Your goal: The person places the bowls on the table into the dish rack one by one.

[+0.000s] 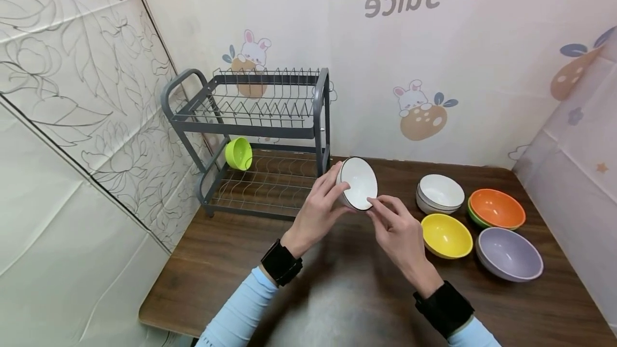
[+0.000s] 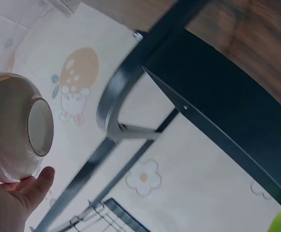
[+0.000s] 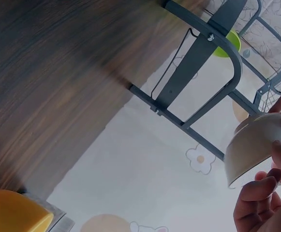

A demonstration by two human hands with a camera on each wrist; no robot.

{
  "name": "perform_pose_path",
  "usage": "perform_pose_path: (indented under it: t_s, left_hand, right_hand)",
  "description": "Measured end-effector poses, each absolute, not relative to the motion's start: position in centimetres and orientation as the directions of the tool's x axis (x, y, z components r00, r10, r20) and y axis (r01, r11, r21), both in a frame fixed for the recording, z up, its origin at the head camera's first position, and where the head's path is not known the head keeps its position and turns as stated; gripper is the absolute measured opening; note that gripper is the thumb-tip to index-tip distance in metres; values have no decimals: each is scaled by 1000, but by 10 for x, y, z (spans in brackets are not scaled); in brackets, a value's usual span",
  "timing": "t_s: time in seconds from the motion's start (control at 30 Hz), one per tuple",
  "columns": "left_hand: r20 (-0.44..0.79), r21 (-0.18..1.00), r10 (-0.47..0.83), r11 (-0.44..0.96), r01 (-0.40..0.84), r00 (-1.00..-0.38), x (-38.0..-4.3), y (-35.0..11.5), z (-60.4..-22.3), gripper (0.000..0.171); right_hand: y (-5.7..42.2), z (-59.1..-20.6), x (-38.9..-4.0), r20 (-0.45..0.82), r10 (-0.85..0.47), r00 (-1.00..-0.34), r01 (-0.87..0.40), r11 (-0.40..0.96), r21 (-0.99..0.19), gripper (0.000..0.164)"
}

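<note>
A white bowl [image 1: 359, 183] with a thin dark rim is held up in front of me, tilted with its inside toward the head camera. My left hand [image 1: 320, 202] grips it from the left, thumb over the rim. At the lower right rim, my right hand [image 1: 397, 232] pinches the edge between thumb and fingers. The bowl's rounded outside and foot ring [image 2: 40, 126] show in the left wrist view. From the right wrist the bowl [image 3: 256, 145] appears side-on, fingers of both hands around it.
Left of the hands stands a two-tier grey dish rack [image 1: 241, 130], a lime green bowl [image 1: 238, 153] on its lower shelf. To the right sit stacked white bowls [image 1: 441, 191], an orange bowl [image 1: 496, 209] on a green one, a yellow bowl [image 1: 447, 236] and purple bowls [image 1: 510, 254].
</note>
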State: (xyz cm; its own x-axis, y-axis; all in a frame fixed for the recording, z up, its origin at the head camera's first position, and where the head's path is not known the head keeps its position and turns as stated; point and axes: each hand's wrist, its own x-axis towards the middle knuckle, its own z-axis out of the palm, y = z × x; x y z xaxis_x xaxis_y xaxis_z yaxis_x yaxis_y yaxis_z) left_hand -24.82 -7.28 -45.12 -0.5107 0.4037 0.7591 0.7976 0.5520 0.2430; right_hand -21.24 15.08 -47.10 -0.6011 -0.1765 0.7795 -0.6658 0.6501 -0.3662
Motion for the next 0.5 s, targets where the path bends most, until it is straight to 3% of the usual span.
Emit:
perform_pose_path:
  t_s: [0.23,0.5]
  left_hand:
    - [756,246,386,581,776,-529,-234,-104,-448,53]
    - [743,243,372,625,742,-556,-219,-134,-449,54]
  right_hand:
    - [141,-474,-225,766,-185,-616,-673,629,-389,53]
    - [119,-484,-241,742,-195,-641,-665,624,-410,47]
